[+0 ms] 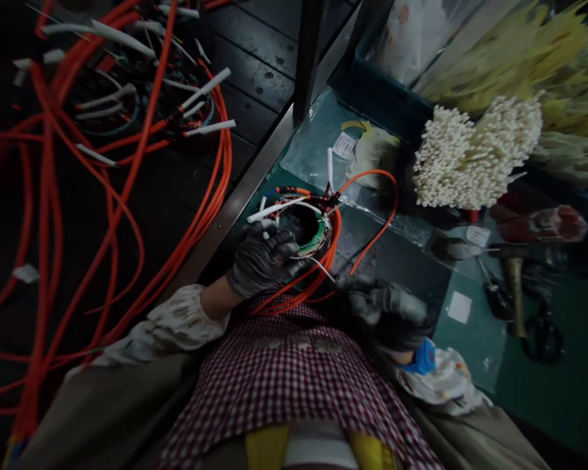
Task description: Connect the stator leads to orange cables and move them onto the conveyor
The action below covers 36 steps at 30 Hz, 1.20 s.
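Head view: my left hand (262, 258), in a black glove, is closed on the edge of the wire coil (306, 225) and it holds this coil in front of my checked apron (284, 372). My right hand (387, 313) is curled low at the right of the coil, near the orange cable (391, 202), but it is blurred and I cannot tell if it has hold of something. Right of the metal rail (245, 196) is a green mat (475, 352) with scissors (543, 339) at the lower right. A white bundle (475, 153) is at the upper right. Many orange cables (44, 215) lie at the upper left.
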Tool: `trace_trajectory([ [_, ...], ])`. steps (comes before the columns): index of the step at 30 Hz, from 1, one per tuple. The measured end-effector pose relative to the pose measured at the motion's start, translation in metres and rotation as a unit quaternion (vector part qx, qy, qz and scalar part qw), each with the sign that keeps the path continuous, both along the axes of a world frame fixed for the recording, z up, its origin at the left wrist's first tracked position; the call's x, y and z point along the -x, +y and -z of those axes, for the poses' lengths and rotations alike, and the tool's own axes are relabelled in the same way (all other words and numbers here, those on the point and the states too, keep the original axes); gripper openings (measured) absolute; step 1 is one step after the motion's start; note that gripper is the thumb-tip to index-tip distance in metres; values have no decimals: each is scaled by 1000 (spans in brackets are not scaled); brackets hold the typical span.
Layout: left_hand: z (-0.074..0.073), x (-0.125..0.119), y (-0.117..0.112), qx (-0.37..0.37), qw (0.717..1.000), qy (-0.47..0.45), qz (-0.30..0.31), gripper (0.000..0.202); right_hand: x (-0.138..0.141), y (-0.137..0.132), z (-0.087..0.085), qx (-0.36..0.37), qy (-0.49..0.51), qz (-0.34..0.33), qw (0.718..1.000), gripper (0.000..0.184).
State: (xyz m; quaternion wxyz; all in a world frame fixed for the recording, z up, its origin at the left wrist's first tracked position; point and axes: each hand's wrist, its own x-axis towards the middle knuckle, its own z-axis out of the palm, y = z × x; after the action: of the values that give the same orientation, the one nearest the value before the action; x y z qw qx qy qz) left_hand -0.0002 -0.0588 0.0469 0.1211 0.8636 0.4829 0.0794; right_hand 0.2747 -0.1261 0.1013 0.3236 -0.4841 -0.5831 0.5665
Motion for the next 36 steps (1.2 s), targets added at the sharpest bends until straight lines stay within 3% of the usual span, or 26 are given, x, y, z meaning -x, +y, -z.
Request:
trace_trajectory([
  [4,5,2,-3,-67,997,-25,10,25,-5,-9,-12,94,28,-81,992,34],
  [8,13,8,-5,-117,992,-49,1,29,13,9,5,-36,-67,-57,995,26],
  [12,17,13,-2,-98,993,-66,22,27,35,47,34,-179,-188,23,965,32],
  [16,20,16,1,-86,993,-82,18,24,45,77,34,-231,-256,21,938,35],
  [19,21,15,0,-99,990,-98,12,27,49,89,26,-217,-192,-18,957,35],
  [22,16,11,-1,-75,993,-90,-4,26,47,96,19,-136,-54,-4,989,36],
  [25,12,8,1,-43,995,-89,5,20,39,100,13,-65,34,-48,996,34],
  [29,13,8,2,-36,994,-99,5,17,32,104,10,-73,28,-65,995,27],
  [33,16,9,-1,-79,991,-106,2,18,31,104,12,-98,11,-40,994,20],
  [36,17,8,-1,-106,988,-112,5,20,31,100,17,-108,4,-70,992,23],
])
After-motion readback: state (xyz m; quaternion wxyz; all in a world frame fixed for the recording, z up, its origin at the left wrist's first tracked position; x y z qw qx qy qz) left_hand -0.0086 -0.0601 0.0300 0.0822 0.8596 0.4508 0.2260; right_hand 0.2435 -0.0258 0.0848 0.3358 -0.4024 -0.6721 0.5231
